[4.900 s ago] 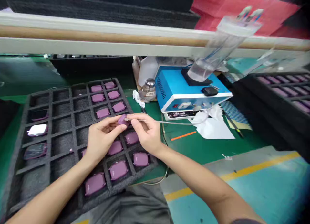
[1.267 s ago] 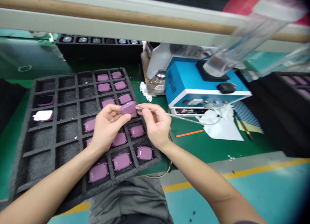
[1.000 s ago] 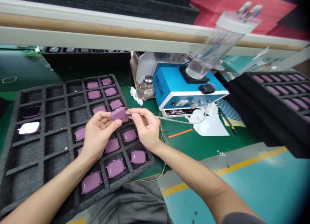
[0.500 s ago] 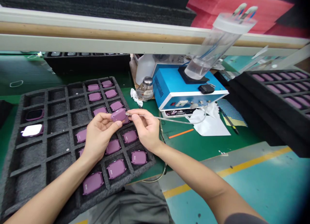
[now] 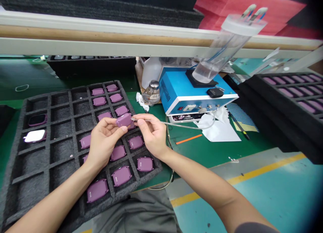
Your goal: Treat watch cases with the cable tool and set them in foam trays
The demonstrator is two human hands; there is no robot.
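Observation:
My left hand (image 5: 104,140) pinches a purple watch case (image 5: 123,119) between thumb and fingers, tilted above a black foam tray (image 5: 47,149). Close by on the right, my right hand (image 5: 153,136) grips the end of a thin clear tube (image 5: 180,125). A small tip on the tube meets the right edge of the case; whether it enters the case I cannot tell. Under both hands, several more purple cases, such as one purple case (image 5: 121,176), lie in the tray's compartments. A case with a white face (image 5: 35,136) sits at the tray's left.
Behind my right hand stands a blue control box (image 5: 199,91) with a clear cylinder (image 5: 214,54) on top. Beside it are a glass bottle (image 5: 151,91) and white paper (image 5: 222,132). An orange strip (image 5: 188,139) lies on the green bench. Stacked black trays (image 5: 272,108) occupy the right.

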